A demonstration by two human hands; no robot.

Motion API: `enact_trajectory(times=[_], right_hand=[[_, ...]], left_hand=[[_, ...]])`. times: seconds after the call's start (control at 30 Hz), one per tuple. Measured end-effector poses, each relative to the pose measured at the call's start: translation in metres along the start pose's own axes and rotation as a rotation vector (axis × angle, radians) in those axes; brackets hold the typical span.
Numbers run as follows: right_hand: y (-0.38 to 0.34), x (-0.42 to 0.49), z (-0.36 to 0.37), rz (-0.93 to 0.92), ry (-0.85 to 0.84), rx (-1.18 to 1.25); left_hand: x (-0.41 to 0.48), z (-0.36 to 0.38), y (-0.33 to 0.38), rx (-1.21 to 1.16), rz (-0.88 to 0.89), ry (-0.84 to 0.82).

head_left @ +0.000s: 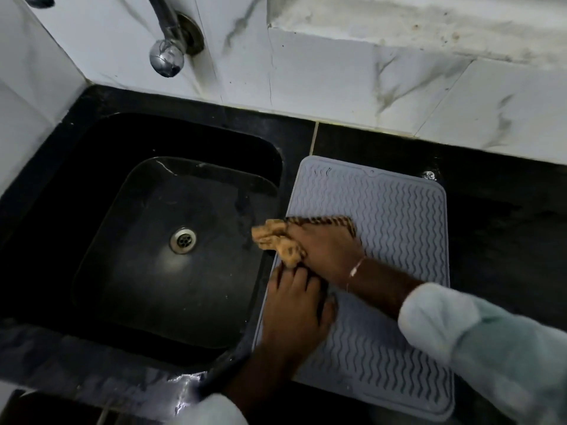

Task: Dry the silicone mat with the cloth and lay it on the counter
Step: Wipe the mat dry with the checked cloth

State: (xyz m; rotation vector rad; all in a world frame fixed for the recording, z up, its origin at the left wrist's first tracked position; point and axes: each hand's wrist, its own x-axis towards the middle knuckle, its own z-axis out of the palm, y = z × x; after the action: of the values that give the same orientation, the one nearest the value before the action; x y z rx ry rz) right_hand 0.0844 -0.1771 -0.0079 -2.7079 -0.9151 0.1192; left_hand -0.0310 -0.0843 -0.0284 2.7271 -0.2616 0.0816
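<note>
Dark counter point(506, 225), mat point(399, 225) edge along sink point(214, 139) rim

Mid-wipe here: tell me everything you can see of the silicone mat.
The silicone mat is a pale grey rectangle with rounded corners, a raised rim and rows of wavy ridges; it looks soft and rubbery. It lies flat on the black counter, right of the sink, its left edge along the sink's rim. The left hand rests on its left part, fingers flat; the right hand holds a tan patterned cloth against it near that edge.
</note>
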Motion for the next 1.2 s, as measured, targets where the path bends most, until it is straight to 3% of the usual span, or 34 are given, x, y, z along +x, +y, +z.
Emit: enact_trajectory(times=[0.1, 0.2, 0.33, 0.4, 0.6, 0.67, 0.77, 0.9, 1.0, 1.13, 1.2], right_hand=[[0.023, 0.007, 0.007, 0.070, -0.005, -0.063], [0.056, 0.047, -0.002, 0.109, 0.065, -0.129], [0.098, 0.116, -0.040, 0.321, 0.096, -0.273], [0.091, 0.126, -0.049, 0.400, 0.104, -0.205], [0.050, 0.048, -0.008, 0.063, 0.026, -0.086], [0.081, 0.069, -0.023, 0.192, 0.095, -0.168], [0.117, 0.106, -0.057, 0.413, 0.050, -0.288], [0.073, 0.070, -0.048, 0.237, 0.043, -0.137], [0.074, 0.007, -0.032, 0.103, 0.043, -0.166], [0.152, 0.023, -0.075, 0.382, 0.061, -0.319], [0.154, 0.042, -0.085, 0.417, 0.056, -0.353]], left_hand=[[0.019, -0.001, -0.011, 0.028, 0.063, 0.039], [0.018, 0.010, -0.014, 0.036, 0.095, -0.059], [0.019, 0.010, -0.018, 0.030, 0.069, -0.127], [0.022, 0.008, -0.017, 0.016, 0.058, -0.141], [0.024, 0.007, -0.017, 0.010, 0.038, -0.156], [0.025, 0.007, -0.017, 0.004, 0.044, -0.146], [0.023, 0.007, -0.019, 0.003, 0.063, -0.161], [0.029, 0.006, -0.009, 0.059, 0.017, -0.152], [0.037, 0.010, 0.009, 0.052, -0.103, -0.107], [0.036, 0.019, 0.009, 0.087, -0.089, -0.126], [0.035, 0.020, 0.008, 0.113, -0.018, -0.148]])
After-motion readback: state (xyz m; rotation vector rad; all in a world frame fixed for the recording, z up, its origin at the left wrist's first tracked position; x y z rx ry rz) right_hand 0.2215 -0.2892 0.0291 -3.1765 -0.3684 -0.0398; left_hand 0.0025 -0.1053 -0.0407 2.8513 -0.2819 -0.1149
